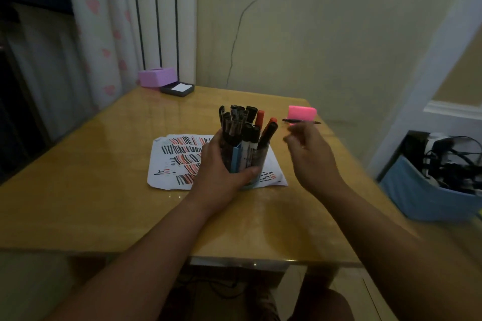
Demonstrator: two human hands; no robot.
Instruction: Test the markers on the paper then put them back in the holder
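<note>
Surface point(104, 203): yellow-brown glossy top, filling the middle of the frame.

Bin point(422, 198): blue, at the right edge of the frame, off the surface; holds tangled black cables and white devices.

Paper point(167, 164): white sheet, centre of the surface, covered in rows of short black and red strokes.

Holder point(250, 159): clear cylinder, upright on the paper's right half; packed with markers point(245, 122), mostly black-capped, two red-capped on the right side, all standing cap up.

Left hand point(219, 172): wrapped round the holder from the left, thumb across its lower front.

Right hand point(313, 159): raised right of the holder, blurred, fingers loosely curled; cannot tell whether it holds anything.

Box point(156, 77): purple, at the far left corner.

Tray point(177, 88): black, just right of the box, with white slips inside.

Block point(302, 113): pink, far right of the surface.

Pen point(300, 120): thin, dark, lying crosswise just in front of the block, beyond the right fingertips.
</note>
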